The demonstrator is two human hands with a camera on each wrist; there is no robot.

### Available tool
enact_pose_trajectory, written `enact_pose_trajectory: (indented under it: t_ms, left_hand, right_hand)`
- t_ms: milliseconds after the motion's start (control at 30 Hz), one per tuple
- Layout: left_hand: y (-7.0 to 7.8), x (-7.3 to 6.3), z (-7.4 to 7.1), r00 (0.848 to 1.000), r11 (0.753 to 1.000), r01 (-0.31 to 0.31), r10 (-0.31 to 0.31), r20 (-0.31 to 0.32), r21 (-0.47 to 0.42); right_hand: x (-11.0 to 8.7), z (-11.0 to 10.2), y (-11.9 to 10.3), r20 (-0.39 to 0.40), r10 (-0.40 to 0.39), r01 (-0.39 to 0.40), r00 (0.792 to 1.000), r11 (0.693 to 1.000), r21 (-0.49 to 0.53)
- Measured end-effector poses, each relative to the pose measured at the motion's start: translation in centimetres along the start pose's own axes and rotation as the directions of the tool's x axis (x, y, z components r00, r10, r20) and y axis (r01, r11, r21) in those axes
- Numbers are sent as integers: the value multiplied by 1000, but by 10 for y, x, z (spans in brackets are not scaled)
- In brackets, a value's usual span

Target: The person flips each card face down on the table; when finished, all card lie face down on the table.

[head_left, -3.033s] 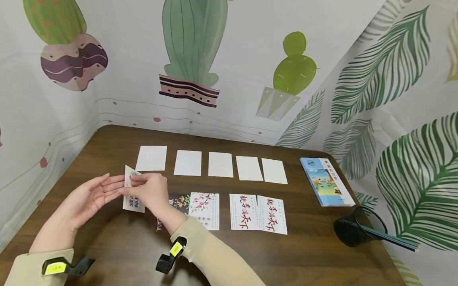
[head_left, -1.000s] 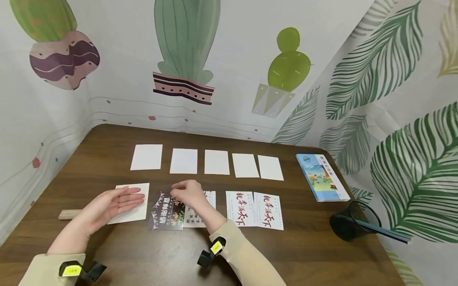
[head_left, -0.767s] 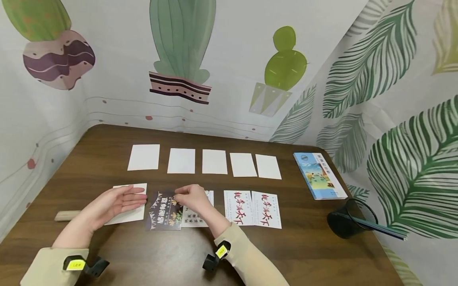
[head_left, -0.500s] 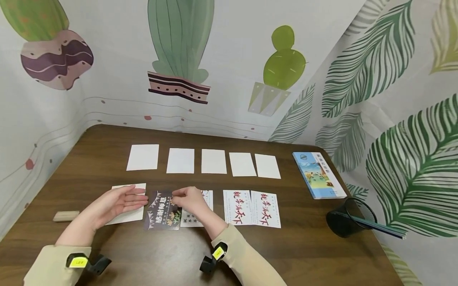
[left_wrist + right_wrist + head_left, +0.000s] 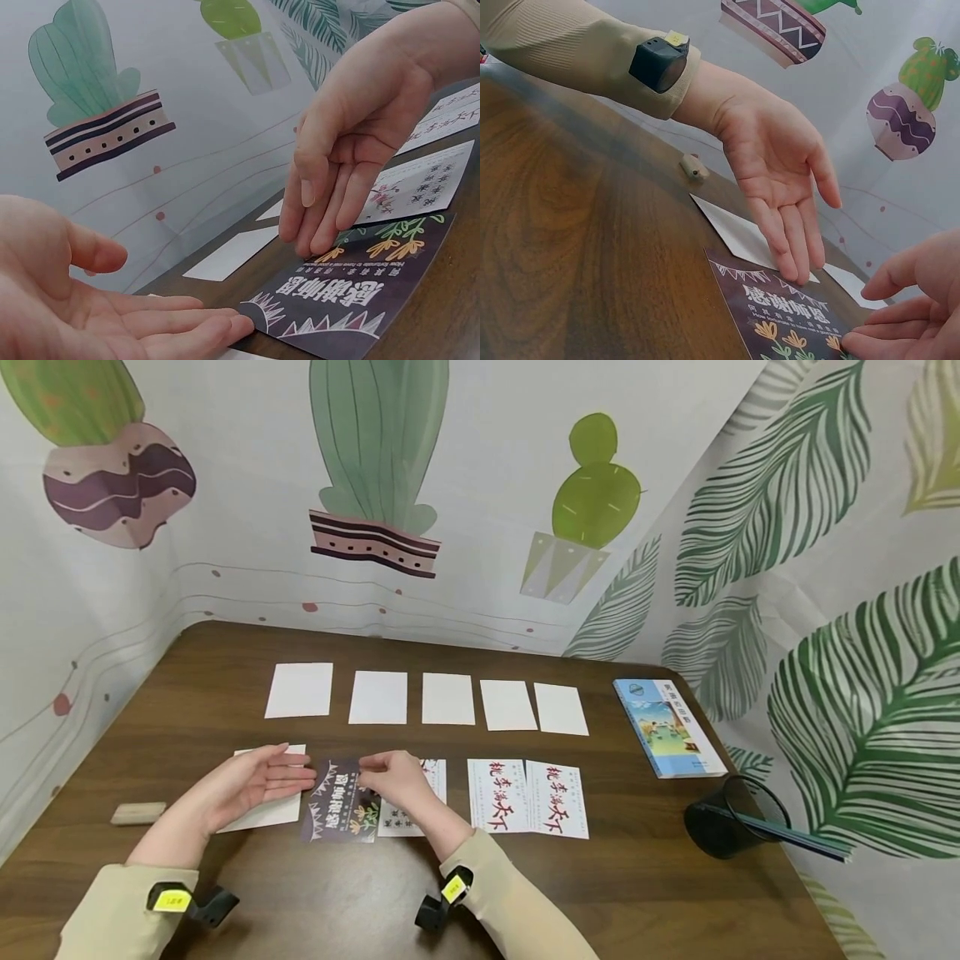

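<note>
Touching a dark purple rectangular paper card (image 5: 337,806) with the right hand (image 5: 400,779), fingers extended.
It lies in the front card row (image 5: 497,797) beside the straight-fingered left hand (image 5: 258,781); this and the blank white back row (image 5: 378,697) seem laid out, anything left unclear.

Head view: the left hand (image 5: 251,785) hides much of a white card (image 5: 279,812); the right hand (image 5: 403,783) covers a corner of the dark card (image 5: 341,817) and part of the flower card (image 5: 399,823) — fingertip contact cannot be determined. Fine print on the red-lettered cards (image 5: 498,795) is too small to read. The sticks (image 5: 810,843) lose their lower ends inside the cup (image 5: 705,837). Wrist views: the frame crops each camera's own hand — and, in the right, the dark card's lower part.
</note>
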State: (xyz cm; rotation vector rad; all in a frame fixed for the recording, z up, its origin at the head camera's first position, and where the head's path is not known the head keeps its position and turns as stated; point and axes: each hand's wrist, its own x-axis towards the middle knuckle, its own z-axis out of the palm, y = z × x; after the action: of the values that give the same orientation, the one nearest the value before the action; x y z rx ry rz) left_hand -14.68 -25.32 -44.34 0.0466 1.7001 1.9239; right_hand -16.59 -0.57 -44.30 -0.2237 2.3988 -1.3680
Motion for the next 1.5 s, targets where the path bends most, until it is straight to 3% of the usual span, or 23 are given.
enact_pose_trajectory:
  t_ms: [567, 867, 1233, 1367, 1500]
  left_hand:
    - [-5, 3, 2, 1000, 1000, 5, -6, -24, -8]
    - [-10, 10, 10, 995, 998, 64, -66, -79, -22]
    - [-11, 13, 9, 995, 996, 76, -74, -63, 37]
    - [-10, 14, 7, 997, 998, 65, -65, -50, 3]
    - [-10, 15, 6, 999, 995, 42, -42, -2, -92]
  right_hand:
    - [-4, 2, 3, -2, -20, 20, 1000, 1000, 8]
    - [-2, 3, 3, -23, -25, 26, 999, 1000, 10]
    - [-3, 13, -19, -80, -94, 90, 992, 995, -52]
    - [-4, 24, -29, -62, -99, 93, 993, 992, -87]
    - [-3, 31, -33, -67, -78, 71, 995, 992, -99]
